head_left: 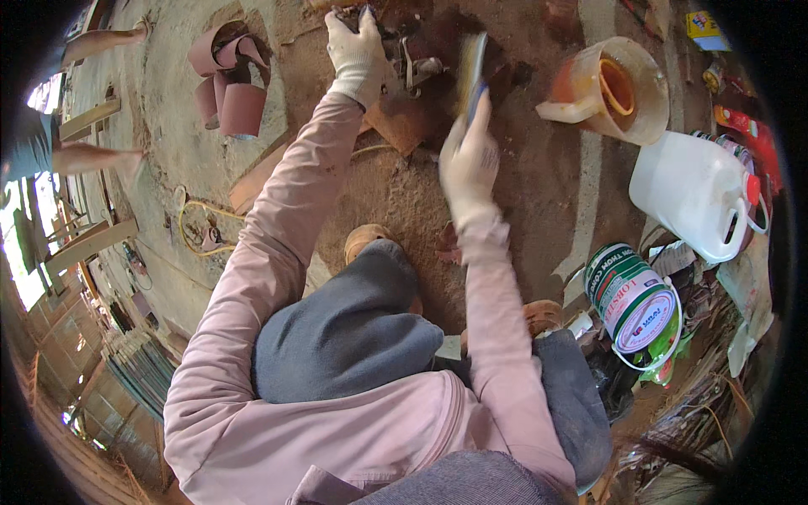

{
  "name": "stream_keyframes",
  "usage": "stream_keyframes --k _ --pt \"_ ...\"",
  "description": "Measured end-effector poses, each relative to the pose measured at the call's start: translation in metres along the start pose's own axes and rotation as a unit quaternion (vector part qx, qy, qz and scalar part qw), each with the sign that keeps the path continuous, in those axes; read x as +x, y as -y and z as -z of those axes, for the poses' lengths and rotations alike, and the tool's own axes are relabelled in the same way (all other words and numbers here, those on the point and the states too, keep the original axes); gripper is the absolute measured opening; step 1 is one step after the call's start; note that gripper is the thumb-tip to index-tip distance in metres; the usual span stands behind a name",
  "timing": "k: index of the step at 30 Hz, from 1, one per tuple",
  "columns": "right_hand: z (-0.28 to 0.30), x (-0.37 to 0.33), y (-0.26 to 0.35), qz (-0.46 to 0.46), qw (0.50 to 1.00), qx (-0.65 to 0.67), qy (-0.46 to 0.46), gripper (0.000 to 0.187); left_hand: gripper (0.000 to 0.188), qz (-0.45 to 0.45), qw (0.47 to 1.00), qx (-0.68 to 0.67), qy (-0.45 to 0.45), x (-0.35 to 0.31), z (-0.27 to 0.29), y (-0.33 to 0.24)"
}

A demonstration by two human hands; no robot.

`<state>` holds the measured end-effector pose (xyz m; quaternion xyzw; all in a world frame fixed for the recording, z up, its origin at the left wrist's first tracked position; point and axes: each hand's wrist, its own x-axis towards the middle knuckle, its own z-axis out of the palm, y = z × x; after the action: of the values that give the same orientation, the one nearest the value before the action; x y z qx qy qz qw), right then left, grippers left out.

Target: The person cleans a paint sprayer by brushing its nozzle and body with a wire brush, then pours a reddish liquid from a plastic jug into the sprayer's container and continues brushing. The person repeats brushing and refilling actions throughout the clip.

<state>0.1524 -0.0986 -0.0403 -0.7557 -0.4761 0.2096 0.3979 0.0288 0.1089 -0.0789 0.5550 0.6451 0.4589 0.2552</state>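
Both of my hands wear pale knit gloves. At the top edge, my left hand (355,57) reaches far forward, fingers curled around something dark that I cannot make out. My right hand (471,168) grips the blue handle of a long narrow tool (473,74) that looks like a brush and is smeared by motion. Between the hands, small metal parts (418,69) lie on dark-stained ground. Below them is a flat orange-brown piece (396,124).
Rolls of reddish sandpaper (244,105) lie at the left. To the right are a stained translucent jug (589,99), a white jerrycan (690,195) and a green-and-white paint bucket (635,303). A yellow cord (181,220) curls on the floor. Another person's bare legs (97,158) extend in at far left.
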Motion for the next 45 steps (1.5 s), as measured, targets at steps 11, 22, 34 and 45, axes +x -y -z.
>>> stream_keyframes --k 11,22,34,45 --pt "0.002 -0.018 0.004 -0.007 1.000 -0.010 0.007 0.055 0.045 -0.007 1.000 0.024 -0.018 -0.005 -0.001 -0.011" --pt "0.003 -0.024 0.002 0.017 1.000 -0.017 0.010 0.057 0.042 -0.004 1.000 -0.004 -0.016 -0.011 -0.004 -0.022" --pt "0.016 -0.024 0.002 -0.020 0.999 0.014 0.028 0.055 0.034 -0.026 0.999 -0.034 -0.019 -0.035 0.001 -0.045" --pt "0.019 -0.059 0.006 -0.043 0.994 0.002 0.098 0.062 0.030 -0.009 0.999 -0.023 -0.036 -0.039 0.005 -0.046"
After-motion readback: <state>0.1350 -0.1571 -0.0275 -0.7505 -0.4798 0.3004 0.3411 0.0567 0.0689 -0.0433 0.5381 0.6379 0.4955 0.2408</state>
